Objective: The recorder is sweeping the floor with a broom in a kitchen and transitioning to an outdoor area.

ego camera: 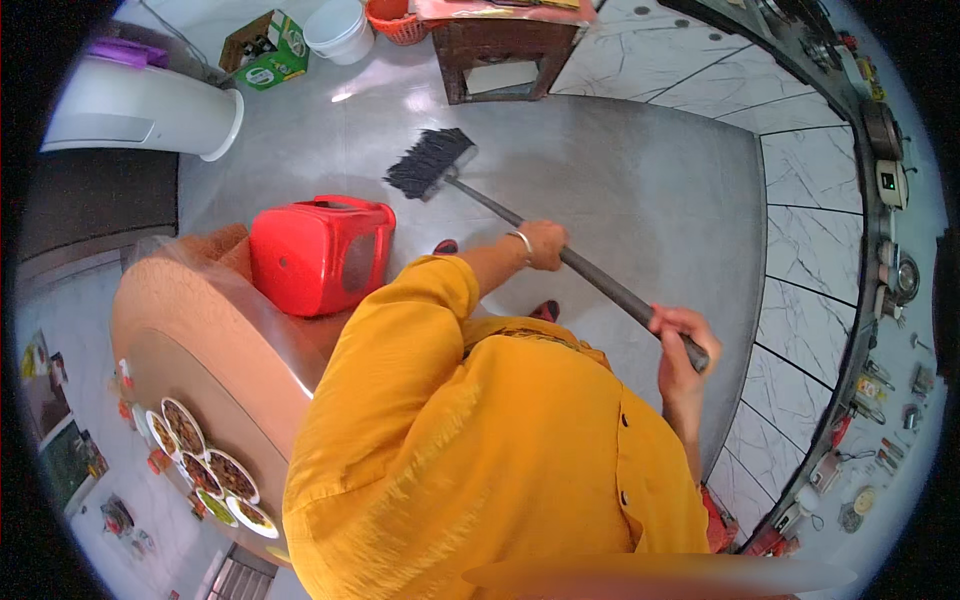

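Note:
Both my hands grip the long grey handle [607,287] of a push broom. My left hand [546,244], with a light bangle at its wrist, closes around the middle of the handle. Near the handle's upper end, my right hand [684,345] is wrapped about it. The broom's head with dark bristles [426,161] lies tilted at the grey tiled floor [630,172], ahead of my feet. A red plastic stool [322,255] lies on its side to the left of the broom.
A round table [202,300] with several plates of food [232,475] stands at left. Ahead are a dark wooden stand [489,60], a white bucket [339,31], an orange basket [397,30], a green carton [281,64] and a white cylindrical appliance [142,105]. A tiled counter [810,240] curves along the right.

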`<state>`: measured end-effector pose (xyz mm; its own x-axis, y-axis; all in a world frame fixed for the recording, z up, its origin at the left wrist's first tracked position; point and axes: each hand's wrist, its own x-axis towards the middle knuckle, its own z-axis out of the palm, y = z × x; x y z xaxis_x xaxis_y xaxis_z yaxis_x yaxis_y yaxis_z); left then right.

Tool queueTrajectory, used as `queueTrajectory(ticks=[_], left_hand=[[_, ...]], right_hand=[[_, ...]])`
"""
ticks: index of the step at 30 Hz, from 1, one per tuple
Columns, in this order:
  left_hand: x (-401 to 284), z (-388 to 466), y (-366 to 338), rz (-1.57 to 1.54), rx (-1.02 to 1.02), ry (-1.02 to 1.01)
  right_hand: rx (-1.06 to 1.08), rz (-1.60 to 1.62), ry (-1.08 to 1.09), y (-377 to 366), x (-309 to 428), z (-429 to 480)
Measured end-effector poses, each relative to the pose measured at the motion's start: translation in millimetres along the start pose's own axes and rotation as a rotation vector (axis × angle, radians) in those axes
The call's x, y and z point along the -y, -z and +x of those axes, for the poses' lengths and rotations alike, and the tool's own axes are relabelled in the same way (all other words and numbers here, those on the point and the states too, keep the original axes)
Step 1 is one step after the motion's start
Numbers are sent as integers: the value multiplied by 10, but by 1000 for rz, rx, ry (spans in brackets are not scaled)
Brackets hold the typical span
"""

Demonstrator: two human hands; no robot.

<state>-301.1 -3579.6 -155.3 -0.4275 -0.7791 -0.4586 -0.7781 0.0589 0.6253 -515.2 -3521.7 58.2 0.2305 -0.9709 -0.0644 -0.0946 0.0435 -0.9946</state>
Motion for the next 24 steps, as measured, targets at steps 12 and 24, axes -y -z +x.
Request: queueTrajectory(ticks=[12, 24], left_hand=[[-2380, 683, -1381, -412, 79, -322], [-2616, -319, -931, -410, -271, -424]], right_hand=[[-17, -306, 135, 1488, 763, -641], [357, -20, 587, 1698, 1431, -910]])
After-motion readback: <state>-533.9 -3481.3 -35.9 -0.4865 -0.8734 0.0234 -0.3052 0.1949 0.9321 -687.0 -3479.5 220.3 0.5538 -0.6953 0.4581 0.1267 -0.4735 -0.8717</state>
